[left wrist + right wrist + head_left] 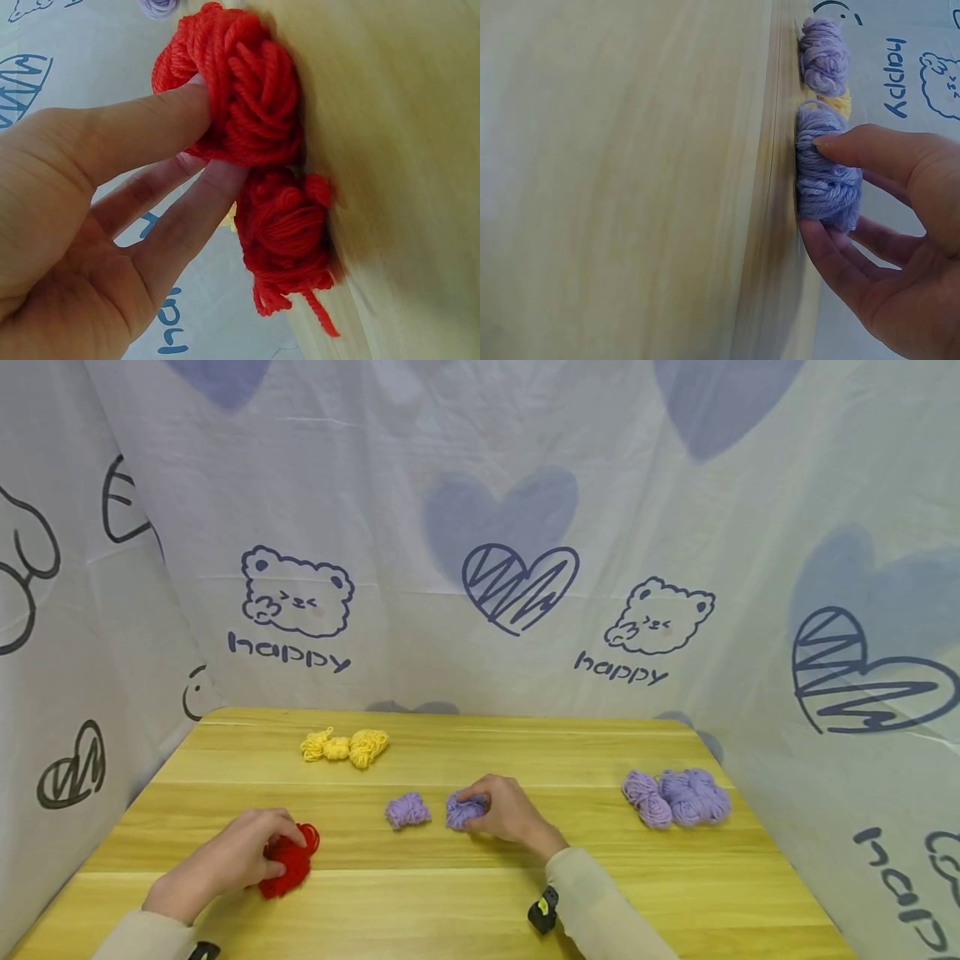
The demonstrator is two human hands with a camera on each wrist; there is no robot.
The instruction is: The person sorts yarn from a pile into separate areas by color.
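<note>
On the left side of the table, my left hand point(243, 852) pinches a bundle of red yarn point(240, 90) between thumb and fingers. A second, smaller red yarn bundle point(281, 232) touches it in the left wrist view; from the head they merge into one red patch. Near the table's middle, my right hand point(510, 812) grips a bluish-purple yarn bundle point(829, 172), thumb on one side and fingers on the other. Just left of it, with a small gap, lies a lilac yarn bundle point(407, 810).
Yellow yarn bundles point(367, 748) lie in a row toward the back left of the wooden table point(420, 910). At the right, a pinkish-lilac bundle point(647, 799) touches larger purple yarn point(695, 797). A printed white cloth point(405, 527) hangs behind and at both sides.
</note>
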